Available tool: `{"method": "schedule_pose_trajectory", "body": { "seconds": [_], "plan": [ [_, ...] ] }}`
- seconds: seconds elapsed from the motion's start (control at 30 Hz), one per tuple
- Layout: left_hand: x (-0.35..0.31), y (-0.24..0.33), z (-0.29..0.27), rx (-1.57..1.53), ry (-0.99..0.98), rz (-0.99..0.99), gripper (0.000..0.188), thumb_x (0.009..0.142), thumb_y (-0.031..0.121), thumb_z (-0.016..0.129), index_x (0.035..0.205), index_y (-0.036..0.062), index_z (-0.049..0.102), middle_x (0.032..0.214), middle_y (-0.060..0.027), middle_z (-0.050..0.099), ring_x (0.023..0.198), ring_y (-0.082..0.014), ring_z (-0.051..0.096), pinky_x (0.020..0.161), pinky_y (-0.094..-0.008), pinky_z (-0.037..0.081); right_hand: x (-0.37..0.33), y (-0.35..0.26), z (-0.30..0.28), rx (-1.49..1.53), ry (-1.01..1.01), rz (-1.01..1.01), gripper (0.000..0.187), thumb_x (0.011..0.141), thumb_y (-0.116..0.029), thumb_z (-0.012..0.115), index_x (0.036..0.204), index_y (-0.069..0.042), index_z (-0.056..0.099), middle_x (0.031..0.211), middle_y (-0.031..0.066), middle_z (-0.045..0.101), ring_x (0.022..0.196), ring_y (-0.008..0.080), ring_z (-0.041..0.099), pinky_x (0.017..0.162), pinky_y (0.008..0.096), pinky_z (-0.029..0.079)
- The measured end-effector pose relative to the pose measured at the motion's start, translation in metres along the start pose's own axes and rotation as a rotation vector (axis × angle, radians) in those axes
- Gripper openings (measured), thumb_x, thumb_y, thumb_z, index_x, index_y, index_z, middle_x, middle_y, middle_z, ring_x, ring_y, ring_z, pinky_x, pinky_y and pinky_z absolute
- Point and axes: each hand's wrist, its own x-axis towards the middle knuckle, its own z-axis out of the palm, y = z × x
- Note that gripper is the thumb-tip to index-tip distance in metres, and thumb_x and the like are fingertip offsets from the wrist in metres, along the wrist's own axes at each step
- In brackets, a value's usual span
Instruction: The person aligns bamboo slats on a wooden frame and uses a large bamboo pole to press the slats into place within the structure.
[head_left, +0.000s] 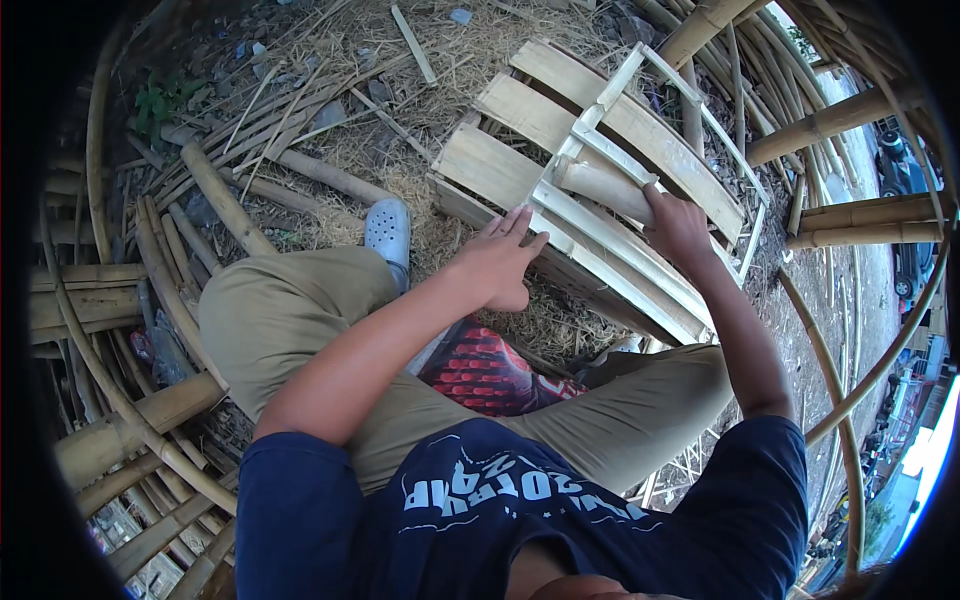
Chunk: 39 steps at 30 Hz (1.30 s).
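In front of my knees stands a low slatted wooden bench (490, 168) with pale planks. On it lies a frame of split bamboo strips (705, 110), its long strips running across the planks. My right hand (678, 226) is wrapped round one end of a short, thick bamboo piece (606, 190), whose other end rests over the strips. My left hand (508, 262) has its fingers stretched out, with the fingertips at the near left corner of the strips. It grips nothing that I can see.
Bamboo poles (225, 200) and thin offcuts lie on straw-strewn ground at the left. A red and black cloth (480, 370) is between my legs. Bamboo posts (830, 130) stand at the right, with parked vehicles (905, 250) beyond. A light-coloured clog (387, 232) is on my foot.
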Motion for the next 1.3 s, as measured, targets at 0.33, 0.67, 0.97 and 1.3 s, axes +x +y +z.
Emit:
{"method": "schedule_pose_trajectory", "body": {
  "seconds": [0.33,0.67,0.97,1.3],
  "plan": [
    [0.002,-0.001,-0.005,0.009,-0.005,-0.014,0.089,0.082,0.019,0.058,0.165,0.0023,0.029,0.17,-0.0348,0.014,0.162,-0.0408,0.012,0.133,-0.0446,0.015,0.008,-0.005,-0.04,-0.033,0.087,-0.016,0.044,0.079,-0.015,0.076,0.118,-0.014,0.056,0.084,0.0139,0.07,0.078,0.0373,0.072,0.067,0.0508,0.056],
    [0.002,0.003,-0.012,-0.008,-0.071,-0.041,0.089,0.082,0.018,0.057,0.165,0.0026,0.029,0.171,-0.0331,0.014,0.163,-0.0391,0.012,0.133,-0.0434,0.014,0.005,0.002,-0.024,-0.037,0.118,0.081,0.047,0.079,-0.014,0.075,0.122,-0.012,0.056,0.086,0.016,0.071,0.08,0.0401,0.073,0.069,0.053,0.057],
    [0.002,-0.001,-0.006,-0.008,-0.032,-0.043,0.089,0.083,0.02,0.059,0.165,0.0032,0.028,0.171,-0.0332,0.014,0.163,-0.039,0.011,0.133,-0.044,0.014,0.008,-0.01,-0.048,0.0,0.122,0.064,0.055,0.078,-0.015,0.078,0.128,-0.015,0.055,0.086,0.0147,0.072,0.079,0.0387,0.072,0.069,0.0516,0.056],
    [0.003,-0.003,-0.01,-0.007,-0.025,-0.016,0.09,0.082,0.019,0.059,0.165,0.004,0.028,0.172,-0.0318,0.013,0.163,-0.0382,0.011,0.133,-0.0438,0.014,-0.002,-0.004,-0.027,-0.068,0.118,0.155,0.039,0.082,-0.016,0.074,0.115,-0.009,0.053,0.087,0.0143,0.07,0.08,0.0378,0.074,0.066,0.0503,0.058]
  ]
}}
